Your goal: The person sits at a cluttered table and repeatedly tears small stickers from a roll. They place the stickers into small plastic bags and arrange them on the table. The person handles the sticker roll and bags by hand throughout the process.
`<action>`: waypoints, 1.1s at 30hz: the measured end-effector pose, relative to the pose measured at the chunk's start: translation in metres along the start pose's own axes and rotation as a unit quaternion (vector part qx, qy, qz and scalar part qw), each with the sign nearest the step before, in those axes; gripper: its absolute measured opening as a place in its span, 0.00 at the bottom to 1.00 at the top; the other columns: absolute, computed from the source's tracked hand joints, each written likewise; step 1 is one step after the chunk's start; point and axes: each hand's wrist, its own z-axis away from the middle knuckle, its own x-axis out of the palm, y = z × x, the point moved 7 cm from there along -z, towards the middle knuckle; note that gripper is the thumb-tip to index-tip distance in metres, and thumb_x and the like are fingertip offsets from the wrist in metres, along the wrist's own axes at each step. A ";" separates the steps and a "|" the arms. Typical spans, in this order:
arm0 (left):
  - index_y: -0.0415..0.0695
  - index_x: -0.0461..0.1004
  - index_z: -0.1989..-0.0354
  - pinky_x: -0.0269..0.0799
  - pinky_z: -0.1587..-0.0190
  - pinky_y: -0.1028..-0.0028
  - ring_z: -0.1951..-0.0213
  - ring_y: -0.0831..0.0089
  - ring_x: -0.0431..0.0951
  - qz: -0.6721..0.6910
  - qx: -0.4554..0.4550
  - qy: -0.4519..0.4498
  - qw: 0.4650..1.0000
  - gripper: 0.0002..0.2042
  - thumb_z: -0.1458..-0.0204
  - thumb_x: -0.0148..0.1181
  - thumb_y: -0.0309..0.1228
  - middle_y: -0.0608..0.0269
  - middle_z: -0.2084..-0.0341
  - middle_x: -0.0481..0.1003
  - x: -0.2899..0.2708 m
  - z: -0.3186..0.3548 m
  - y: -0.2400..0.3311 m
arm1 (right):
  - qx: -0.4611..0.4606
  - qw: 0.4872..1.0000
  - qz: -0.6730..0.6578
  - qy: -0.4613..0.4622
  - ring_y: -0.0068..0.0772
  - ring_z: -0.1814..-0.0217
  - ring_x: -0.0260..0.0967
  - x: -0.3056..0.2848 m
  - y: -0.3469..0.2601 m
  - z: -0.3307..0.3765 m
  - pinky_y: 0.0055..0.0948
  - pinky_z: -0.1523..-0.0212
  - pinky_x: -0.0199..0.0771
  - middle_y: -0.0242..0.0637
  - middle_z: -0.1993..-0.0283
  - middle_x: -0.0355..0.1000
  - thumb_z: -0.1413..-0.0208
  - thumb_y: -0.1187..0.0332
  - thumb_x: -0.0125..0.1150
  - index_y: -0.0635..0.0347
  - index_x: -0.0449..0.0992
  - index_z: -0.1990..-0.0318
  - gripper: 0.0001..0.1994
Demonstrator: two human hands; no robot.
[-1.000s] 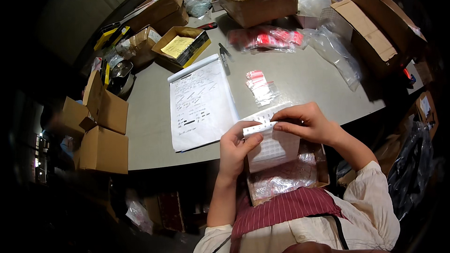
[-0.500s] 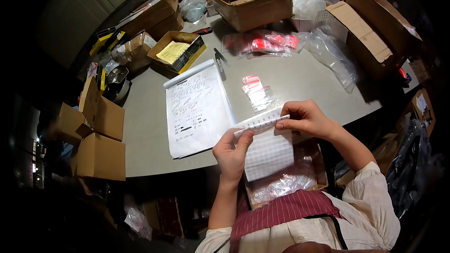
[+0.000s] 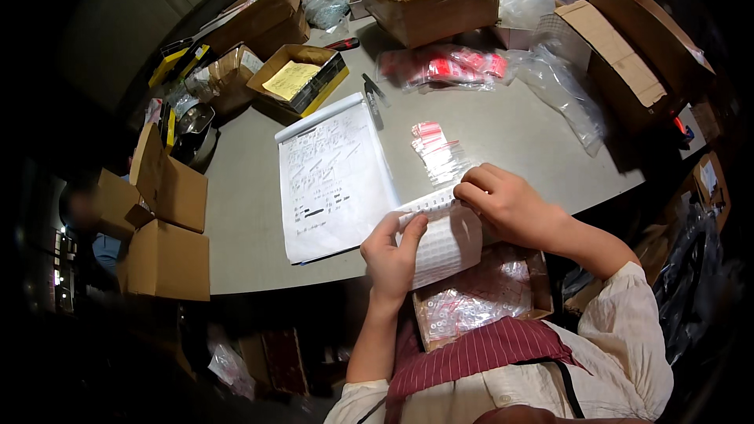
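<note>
A white sheet of small round stickers (image 3: 446, 250) hangs in front of me at the table's near edge, its top strip folded over. My left hand (image 3: 390, 257) grips its left edge, thumb on the front and fingers behind. My right hand (image 3: 506, 202) is closed at the top right corner, fingertips pinched on the sheet; whether a single sticker is between them is hidden. Just beyond the sheet lie small clear zip bags (image 3: 437, 151) with red strips. Below it, an open carton (image 3: 542, 284) holds clear bags with small white rings (image 3: 475, 298).
A handwritten notepad (image 3: 334, 188) lies left of the sheet, with black markers (image 3: 371, 102) by its top. Beyond stand a yellow-black box (image 3: 318, 90), a brown carton (image 3: 428, 12) and red-striped bag packs (image 3: 444, 67). An open carton (image 3: 169, 259) stands at the left edge.
My right hand has shifted slightly left and up along the sheet's top edge, its fingers now curled tighter. The sheet's lower end has swung up and left, showing more of the carton below.
</note>
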 end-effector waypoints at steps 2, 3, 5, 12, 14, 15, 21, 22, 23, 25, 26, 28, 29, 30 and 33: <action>0.31 0.80 0.66 0.68 0.66 0.78 0.69 0.83 0.72 0.011 -0.023 -0.004 1.000 0.08 0.42 0.67 0.25 0.67 0.73 0.79 -0.001 -0.002 -0.007 | -0.021 0.999 0.032 0.012 0.45 0.60 0.71 0.004 -0.004 0.001 0.39 0.60 0.77 0.42 0.65 0.66 0.57 0.76 0.62 0.62 0.70 0.62 0.13; 0.32 0.79 0.67 0.66 0.68 0.78 0.71 0.84 0.70 0.026 -0.035 0.003 0.999 0.09 0.42 0.69 0.27 0.68 0.76 0.77 -0.002 -0.003 -0.016 | -0.036 0.998 0.046 0.014 0.44 0.61 0.70 0.006 -0.007 0.001 0.38 0.61 0.77 0.41 0.65 0.65 0.57 0.75 0.62 0.62 0.70 0.63 0.12; 0.33 0.79 0.69 0.63 0.71 0.78 0.73 0.85 0.67 0.046 -0.063 0.006 0.997 0.10 0.43 0.71 0.28 0.70 0.78 0.75 -0.005 -0.005 -0.029 | -0.073 0.995 0.069 0.011 0.42 0.63 0.69 0.010 -0.014 0.003 0.36 0.63 0.76 0.40 0.66 0.64 0.57 0.74 0.61 0.61 0.70 0.63 0.11; 0.34 0.78 0.70 0.60 0.73 0.77 0.74 0.85 0.63 0.070 -0.071 0.020 0.995 0.12 0.44 0.71 0.31 0.73 0.80 0.73 -0.008 -0.011 -0.035 | 0.091 0.972 -0.212 -0.040 0.48 0.58 0.77 0.007 0.054 -0.014 0.40 0.58 0.77 0.45 0.59 0.76 0.54 0.78 0.62 0.61 0.77 0.59 0.12; 0.33 0.78 0.67 0.63 0.69 0.77 0.72 0.84 0.65 0.017 -0.079 0.020 0.997 0.11 0.43 0.70 0.30 0.70 0.77 0.74 -0.010 -0.007 -0.030 | 0.202 0.950 -0.210 -0.113 0.49 0.61 0.77 0.015 0.089 -0.036 0.40 0.59 0.76 0.49 0.63 0.77 0.47 0.71 0.63 0.65 0.78 0.60 0.08; 0.31 0.79 0.64 0.66 0.65 0.77 0.69 0.82 0.68 -0.007 -0.092 0.010 0.996 0.10 0.43 0.69 0.28 0.69 0.74 0.76 -0.008 -0.007 -0.027 | 0.188 0.958 -0.164 -0.139 0.52 0.62 0.76 0.023 0.107 -0.039 0.42 0.59 0.75 0.51 0.65 0.77 0.45 0.68 0.63 0.67 0.78 0.60 0.11; 0.29 0.79 0.60 0.69 0.61 0.78 0.65 0.81 0.71 -0.023 -0.086 0.004 0.996 0.10 0.42 0.67 0.26 0.65 0.70 0.78 -0.009 -0.005 -0.036 | 0.199 0.952 -0.101 -0.208 0.52 0.61 0.75 0.055 0.130 -0.046 0.42 0.58 0.74 0.53 0.63 0.77 0.42 0.66 0.66 0.69 0.77 0.58 0.13; 0.29 0.79 0.60 0.69 0.61 0.78 0.65 0.81 0.72 -0.023 -0.083 0.002 0.996 0.10 0.42 0.67 0.26 0.65 0.70 0.79 -0.009 -0.004 -0.037 | 0.207 0.955 -0.073 -0.197 0.55 0.60 0.76 0.056 0.133 -0.042 0.43 0.57 0.74 0.54 0.63 0.78 0.42 0.66 0.67 0.69 0.76 0.58 0.13; 0.32 0.78 0.64 0.66 0.66 0.76 0.70 0.80 0.68 -0.023 -0.068 0.015 0.997 0.11 0.43 0.69 0.30 0.63 0.75 0.75 -0.010 -0.005 -0.037 | 0.216 0.958 -0.045 -0.185 0.57 0.59 0.76 0.055 0.136 -0.038 0.45 0.57 0.74 0.54 0.62 0.78 0.43 0.65 0.68 0.69 0.76 0.58 0.14; 0.36 0.76 0.72 0.61 0.76 0.71 0.79 0.79 0.61 -0.023 -0.035 0.042 0.998 0.16 0.44 0.72 0.38 0.60 0.85 0.68 -0.011 -0.005 -0.036 | 0.255 0.944 0.043 -0.206 0.60 0.57 0.76 0.043 0.144 -0.033 0.47 0.56 0.74 0.54 0.60 0.78 0.44 0.63 0.70 0.67 0.76 0.60 0.15; 0.37 0.76 0.72 0.61 0.76 0.71 0.79 0.78 0.61 -0.030 -0.037 0.041 0.998 0.16 0.44 0.72 0.38 0.60 0.86 0.68 -0.012 -0.003 -0.037 | 0.246 0.945 0.070 -0.205 0.59 0.57 0.76 0.038 0.144 -0.033 0.46 0.56 0.74 0.53 0.60 0.78 0.44 0.63 0.71 0.67 0.76 0.60 0.15; 0.37 0.76 0.73 0.60 0.76 0.71 0.80 0.77 0.60 -0.042 -0.035 0.036 0.998 0.16 0.44 0.71 0.38 0.60 0.86 0.67 -0.012 -0.004 -0.038 | 0.219 0.954 0.084 -0.187 0.57 0.58 0.76 0.026 0.133 -0.040 0.45 0.56 0.75 0.51 0.61 0.78 0.43 0.64 0.70 0.66 0.75 0.60 0.14; 0.37 0.77 0.72 0.61 0.75 0.71 0.79 0.77 0.62 -0.041 -0.041 0.033 0.998 0.16 0.44 0.71 0.38 0.60 0.85 0.69 -0.012 -0.004 -0.039 | 0.210 0.959 0.006 -0.193 0.56 0.58 0.76 0.028 0.124 -0.045 0.44 0.56 0.76 0.51 0.61 0.77 0.44 0.66 0.69 0.66 0.75 0.60 0.13; 0.37 0.78 0.71 0.63 0.75 0.71 0.79 0.77 0.64 -0.043 -0.046 0.031 0.998 0.15 0.44 0.71 0.38 0.59 0.84 0.71 -0.012 -0.004 -0.039 | 0.199 0.957 -0.074 -0.196 0.56 0.58 0.75 0.032 0.115 -0.051 0.43 0.57 0.76 0.51 0.62 0.77 0.44 0.67 0.69 0.66 0.74 0.59 0.12; 0.32 0.79 0.62 0.68 0.64 0.76 0.69 0.80 0.71 -0.009 -0.069 0.009 0.998 0.10 0.42 0.68 0.29 0.62 0.73 0.78 -0.009 -0.005 -0.030 | 0.144 0.962 -0.158 -0.171 0.57 0.59 0.73 0.044 0.107 -0.054 0.45 0.57 0.74 0.51 0.63 0.75 0.45 0.71 0.66 0.66 0.73 0.60 0.11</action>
